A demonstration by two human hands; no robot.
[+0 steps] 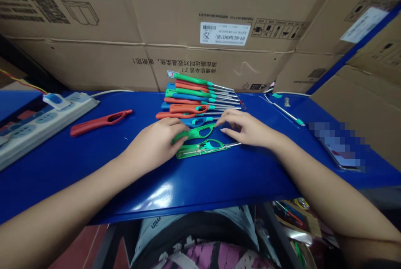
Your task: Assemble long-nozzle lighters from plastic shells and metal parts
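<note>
Half-shell (194, 134) is showing green, trigger (207, 146) teal, table (131, 185) blue, loose handle (94, 125) red; clothing (216, 254) is showing pink-black patterning.

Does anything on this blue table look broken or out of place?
Two things look odd. The front green lighter lies opened, inner parts bare, whereas those in the pile behind look closed. And the red handle near the power strip lies apart from the rest, with no metal tube showing. I see no clear breakage.

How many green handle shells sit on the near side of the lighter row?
2. The held shell is in the left hand; the open shell, with a metal tube sticking out, lies on the blue table, nearer the camera. No other shows there.
</note>
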